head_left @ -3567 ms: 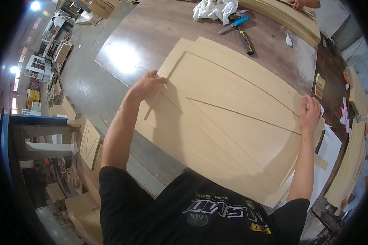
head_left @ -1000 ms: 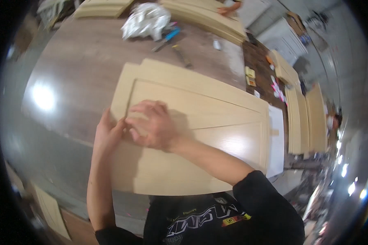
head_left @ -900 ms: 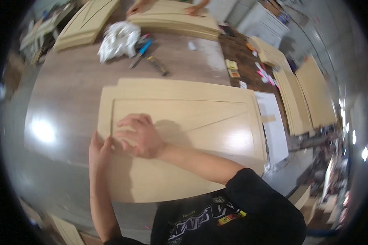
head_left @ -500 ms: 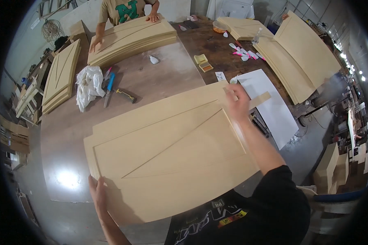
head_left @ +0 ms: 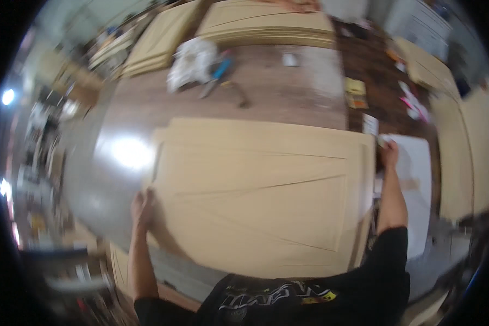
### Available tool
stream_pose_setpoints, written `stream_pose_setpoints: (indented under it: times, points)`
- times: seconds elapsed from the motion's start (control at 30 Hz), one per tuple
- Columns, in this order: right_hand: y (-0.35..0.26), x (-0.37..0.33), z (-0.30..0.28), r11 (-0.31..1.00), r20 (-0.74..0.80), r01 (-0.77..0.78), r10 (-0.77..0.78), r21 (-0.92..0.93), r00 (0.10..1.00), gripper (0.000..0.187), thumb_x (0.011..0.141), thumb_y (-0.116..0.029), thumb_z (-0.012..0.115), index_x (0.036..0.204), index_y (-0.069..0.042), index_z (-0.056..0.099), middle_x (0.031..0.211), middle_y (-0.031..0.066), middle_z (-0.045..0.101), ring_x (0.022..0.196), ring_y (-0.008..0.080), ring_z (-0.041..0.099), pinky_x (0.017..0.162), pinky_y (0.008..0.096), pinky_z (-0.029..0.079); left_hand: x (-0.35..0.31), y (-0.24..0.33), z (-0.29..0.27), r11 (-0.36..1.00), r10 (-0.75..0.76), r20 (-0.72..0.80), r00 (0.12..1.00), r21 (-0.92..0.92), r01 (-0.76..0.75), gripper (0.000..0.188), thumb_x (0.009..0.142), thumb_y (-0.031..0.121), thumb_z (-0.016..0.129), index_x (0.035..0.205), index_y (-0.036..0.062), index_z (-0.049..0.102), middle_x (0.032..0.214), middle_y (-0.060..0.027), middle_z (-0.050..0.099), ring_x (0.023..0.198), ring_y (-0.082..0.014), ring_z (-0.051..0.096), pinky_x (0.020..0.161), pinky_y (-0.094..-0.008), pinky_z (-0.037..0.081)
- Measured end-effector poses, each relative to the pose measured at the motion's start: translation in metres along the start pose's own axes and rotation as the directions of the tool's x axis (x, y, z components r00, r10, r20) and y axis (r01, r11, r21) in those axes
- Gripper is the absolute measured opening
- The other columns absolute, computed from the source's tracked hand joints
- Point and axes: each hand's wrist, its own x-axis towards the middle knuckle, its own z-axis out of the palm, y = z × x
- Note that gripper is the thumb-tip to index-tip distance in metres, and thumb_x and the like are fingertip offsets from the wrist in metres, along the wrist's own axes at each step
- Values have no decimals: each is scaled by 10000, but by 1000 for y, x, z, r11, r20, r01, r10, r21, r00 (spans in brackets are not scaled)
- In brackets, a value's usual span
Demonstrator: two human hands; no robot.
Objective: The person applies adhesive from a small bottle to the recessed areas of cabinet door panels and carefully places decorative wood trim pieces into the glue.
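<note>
A large pale fibreboard panel (head_left: pixel 255 201) with grooved slanting lines and a raised border lies in front of me, close to my body. My left hand (head_left: pixel 143 208) is closed on its left edge, near the lower corner. At the panel's upper right corner is my right hand (head_left: pixel 388 154), fingers bent and smeared by motion. Whether it touches the panel edge or holds something small cannot be made out. A white sheet (head_left: pixel 418 201) lies under and beside my right forearm, with a light strip (head_left: pixel 411 185) on it.
Stacked panels (head_left: pixel 266 24) stand at the back, where another person's hands (head_left: pixel 299 5) rest. More stacks are at the back left (head_left: pixel 160 38) and right (head_left: pixel 453 157). A white plastic bag (head_left: pixel 193 62), a blue-handled tool (head_left: pixel 221 68) and a yellow box (head_left: pixel 356 87) lie on the table.
My view has turned, and the scene sits differently in it. The panel has swung level and lies closer to my body. My right hand has shifted off the top corner to beside the right edge.
</note>
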Motion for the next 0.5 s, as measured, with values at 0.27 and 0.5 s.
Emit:
stream_pose_setpoints:
  times: [0.27,0.5]
  points:
    - [-171,24,-1,992,-280,102,-120,-80,952,448,1043,-349,635,1293,24,638,1215,132,679,1116,242,639,955,369,510,-26,-14,-12,998,-27,-185,982,-62,16,583,1007,530,580,921,-43,649,823,-217,656,784,-340,608,749,-452,482]
    - [-387,-14,91,935,42,263,-281,237,959,376,1082,-253,569,1385,-31,567,1349,82,573,1165,205,608,913,351,536,-50,-9,-23,987,-151,-179,972,-78,139,634,1002,567,564,902,-57,617,829,-249,638,789,-375,619,759,-467,479]
